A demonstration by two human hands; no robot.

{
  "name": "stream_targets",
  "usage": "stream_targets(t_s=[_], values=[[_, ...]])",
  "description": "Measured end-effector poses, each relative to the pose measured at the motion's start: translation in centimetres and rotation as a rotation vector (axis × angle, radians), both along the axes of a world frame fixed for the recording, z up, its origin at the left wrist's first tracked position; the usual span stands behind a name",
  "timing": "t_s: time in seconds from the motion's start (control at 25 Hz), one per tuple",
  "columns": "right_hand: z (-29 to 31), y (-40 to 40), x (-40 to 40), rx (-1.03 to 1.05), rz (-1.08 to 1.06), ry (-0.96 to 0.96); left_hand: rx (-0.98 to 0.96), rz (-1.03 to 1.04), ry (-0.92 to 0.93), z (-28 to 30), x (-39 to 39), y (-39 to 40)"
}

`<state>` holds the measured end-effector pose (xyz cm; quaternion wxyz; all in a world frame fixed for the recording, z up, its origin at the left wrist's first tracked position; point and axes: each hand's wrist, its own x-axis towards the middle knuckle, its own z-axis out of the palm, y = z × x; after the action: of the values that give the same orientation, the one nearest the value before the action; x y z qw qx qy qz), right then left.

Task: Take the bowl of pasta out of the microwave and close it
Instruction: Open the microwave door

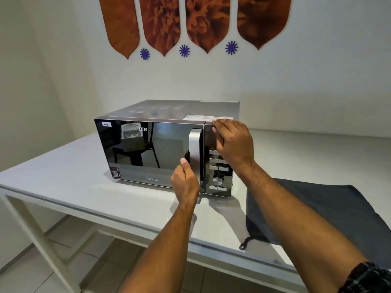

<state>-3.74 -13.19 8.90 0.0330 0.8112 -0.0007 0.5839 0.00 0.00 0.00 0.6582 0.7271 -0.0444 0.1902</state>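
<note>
1. A silver and black IFB microwave (152, 144) is seen standing on a pale grey table (63, 182), set against a white wall.
2. The microwave door (148, 151) is shut, or very nearly so; its dark glass shows only reflections, among them a chair.
3. The bowl of pasta cannot be seen; whether it lies behind the glass cannot be told.
4. The left hand (185, 182) is held at the lower part of the vertical silver door handle (195, 149). Its thumb is raised beside the handle and its fingers are curled round toward the handle's far side, so a grasp is suggested, though the contact is partly hidden.
5. The right hand (233, 142) is laid flat against the upper part of the control panel (218, 176), fingers together and reaching the top front edge; nothing is held in it.
6. The panel's buttons and a round dial (218, 178) are visible below that hand.
7. A dark grey cloth (317, 212) with a cord is spread on the table just right of the microwave.
8. A dark wristwatch (368, 278) is worn on the right wrist.
</note>
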Motion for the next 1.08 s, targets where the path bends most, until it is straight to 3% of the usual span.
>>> stream_targets(t_s=[0.16,0.28,0.64,0.8,0.96,1.08], values=[[-0.2,0.5,0.4,0.083,-0.009,-0.046,-0.181,-0.245,0.192,1.4,0.0,-0.8],[-0.2,0.4,0.6,0.08,0.006,-0.062,-0.161,-0.258,0.231,1.5,0.0,-1.1],[-0.7,-0.1,1.2,0.059,0.008,-0.087,-0.161,-0.036,0.014,1.0,-0.5,-1.8],[-0.9,0.0,1.2,0.022,-0.002,-0.106,-0.175,-0.028,-0.051,0.3,-1.1,-0.4],[-5.3,0.7,0.3,0.027,0.022,-0.165,-0.132,-0.074,-0.097,-0.1,-1.4,1.5],[-10.5,2.1,-1.1,0.11,0.222,-0.06,-0.127,-0.059,-0.164,0.1,-1.3,3.8]])
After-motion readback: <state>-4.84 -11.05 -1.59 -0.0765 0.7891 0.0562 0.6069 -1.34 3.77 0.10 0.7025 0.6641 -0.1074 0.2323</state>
